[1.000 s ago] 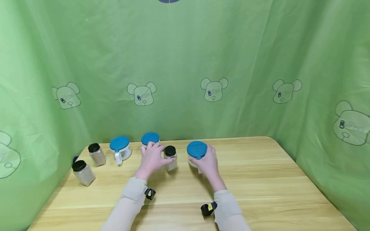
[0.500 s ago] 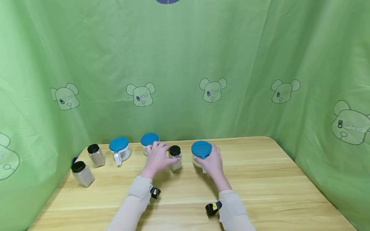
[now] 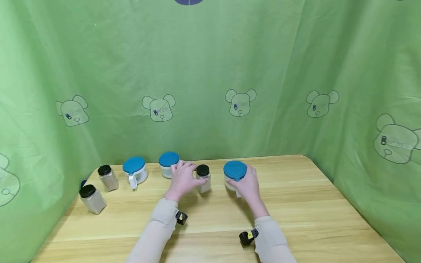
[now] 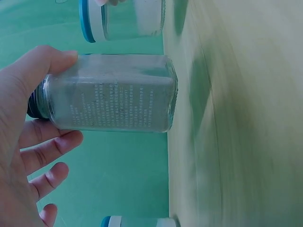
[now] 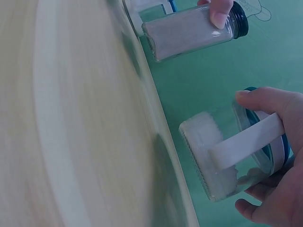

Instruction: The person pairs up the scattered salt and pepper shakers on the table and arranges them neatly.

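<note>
In the left wrist view, the print (image 4: 113,104) on the held black-lidded jar (image 4: 111,92) is too small to read.

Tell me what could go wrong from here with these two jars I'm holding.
Your left hand grips the black-lidded jar up near its neck, so the smooth glass might slip or swing.

Your right hand holds the handled jar around its blue lid, not by the white handle; a loose lid could let the body drop.

Your left fingers might also knock the blue-lidded jar behind them.
</note>
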`<action>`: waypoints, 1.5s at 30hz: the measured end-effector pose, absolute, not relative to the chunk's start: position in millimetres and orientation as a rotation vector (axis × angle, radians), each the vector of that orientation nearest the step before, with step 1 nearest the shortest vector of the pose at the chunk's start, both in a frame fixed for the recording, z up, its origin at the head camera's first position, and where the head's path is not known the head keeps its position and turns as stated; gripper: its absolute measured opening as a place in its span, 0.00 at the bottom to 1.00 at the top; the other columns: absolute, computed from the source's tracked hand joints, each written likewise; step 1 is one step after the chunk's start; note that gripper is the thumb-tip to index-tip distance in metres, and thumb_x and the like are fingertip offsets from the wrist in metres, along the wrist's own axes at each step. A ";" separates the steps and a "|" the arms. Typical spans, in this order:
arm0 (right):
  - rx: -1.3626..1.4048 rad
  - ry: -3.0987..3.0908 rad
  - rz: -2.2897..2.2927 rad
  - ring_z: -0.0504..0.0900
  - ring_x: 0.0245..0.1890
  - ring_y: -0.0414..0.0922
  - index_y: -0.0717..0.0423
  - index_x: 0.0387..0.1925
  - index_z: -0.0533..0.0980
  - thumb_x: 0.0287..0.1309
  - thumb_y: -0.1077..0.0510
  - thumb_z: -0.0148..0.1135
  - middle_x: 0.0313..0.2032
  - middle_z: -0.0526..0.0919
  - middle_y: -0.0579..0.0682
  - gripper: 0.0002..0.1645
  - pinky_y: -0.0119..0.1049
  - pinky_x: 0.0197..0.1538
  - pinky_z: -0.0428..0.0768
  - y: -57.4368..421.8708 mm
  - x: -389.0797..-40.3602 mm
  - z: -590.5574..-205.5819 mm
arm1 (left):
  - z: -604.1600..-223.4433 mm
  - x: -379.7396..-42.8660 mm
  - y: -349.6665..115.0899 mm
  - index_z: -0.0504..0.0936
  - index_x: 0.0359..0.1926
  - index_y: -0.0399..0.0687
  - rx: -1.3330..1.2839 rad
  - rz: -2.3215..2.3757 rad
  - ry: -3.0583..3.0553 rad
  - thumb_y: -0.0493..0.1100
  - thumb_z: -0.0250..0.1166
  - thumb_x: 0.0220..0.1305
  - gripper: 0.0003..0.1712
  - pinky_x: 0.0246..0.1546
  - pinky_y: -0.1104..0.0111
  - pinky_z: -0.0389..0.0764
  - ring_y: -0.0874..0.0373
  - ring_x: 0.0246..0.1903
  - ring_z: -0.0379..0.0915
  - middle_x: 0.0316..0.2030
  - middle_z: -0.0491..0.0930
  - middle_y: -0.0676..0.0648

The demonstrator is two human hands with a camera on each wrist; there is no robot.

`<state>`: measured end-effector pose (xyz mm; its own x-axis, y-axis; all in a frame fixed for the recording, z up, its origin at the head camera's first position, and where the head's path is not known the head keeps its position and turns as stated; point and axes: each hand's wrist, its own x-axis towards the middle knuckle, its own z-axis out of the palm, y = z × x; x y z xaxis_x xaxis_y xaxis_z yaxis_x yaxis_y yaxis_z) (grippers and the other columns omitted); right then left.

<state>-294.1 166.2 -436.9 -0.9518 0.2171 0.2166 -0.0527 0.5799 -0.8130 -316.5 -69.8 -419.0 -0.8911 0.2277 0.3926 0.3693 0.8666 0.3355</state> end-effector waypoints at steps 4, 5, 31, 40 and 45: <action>-0.144 -2.518 1.314 0.68 0.64 0.64 0.65 0.68 0.57 0.41 0.51 0.78 0.64 0.63 0.66 0.57 0.63 0.64 0.68 170.6 -292.8 -436.9 | -417.7 -316.3 -64.6 0.85 0.48 0.50 -0.433 -0.576 -2.703 0.71 0.70 0.46 0.37 0.51 0.53 0.58 0.52 0.51 0.66 0.50 0.82 0.51; -0.147 -2.520 1.312 0.68 0.64 0.64 0.64 0.69 0.57 0.41 0.51 0.78 0.64 0.63 0.66 0.57 0.63 0.64 0.68 171.8 -292.7 -436.9 | -417.4 -316.6 -63.1 0.85 0.49 0.50 -0.434 -0.578 -2.705 0.71 0.70 0.46 0.37 0.52 0.53 0.58 0.52 0.52 0.65 0.50 0.82 0.51; -0.188 -2.545 1.257 0.66 0.65 0.65 0.66 0.70 0.54 0.45 0.50 0.76 0.65 0.62 0.68 0.58 0.63 0.65 0.66 205.4 -291.2 -434.0 | -417.4 -321.5 -31.6 0.83 0.52 0.49 -0.488 -0.636 -2.715 0.71 0.69 0.46 0.40 0.52 0.55 0.59 0.54 0.51 0.66 0.53 0.81 0.52; -0.186 -2.532 1.250 0.65 0.65 0.65 0.67 0.70 0.54 0.45 0.50 0.76 0.65 0.62 0.68 0.57 0.64 0.65 0.66 217.4 -290.2 -435.7 | -416.7 -323.5 -20.6 0.83 0.52 0.49 -0.522 -0.654 -2.720 0.71 0.70 0.46 0.40 0.52 0.55 0.59 0.54 0.51 0.66 0.53 0.81 0.52; -0.193 -2.536 1.241 0.65 0.65 0.64 0.66 0.70 0.54 0.46 0.51 0.76 0.66 0.61 0.68 0.57 0.63 0.66 0.65 223.8 -290.2 -437.6 | -416.6 -324.4 -13.5 0.83 0.52 0.50 -0.534 -0.653 -2.718 0.71 0.70 0.46 0.39 0.51 0.56 0.59 0.54 0.51 0.66 0.53 0.81 0.52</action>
<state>-290.2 223.8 -437.6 -0.9429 0.2537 0.2158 -0.0147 0.6154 -0.7880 -324.4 -13.5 -416.6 -0.8878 0.2838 0.3623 0.4174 0.8282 0.3740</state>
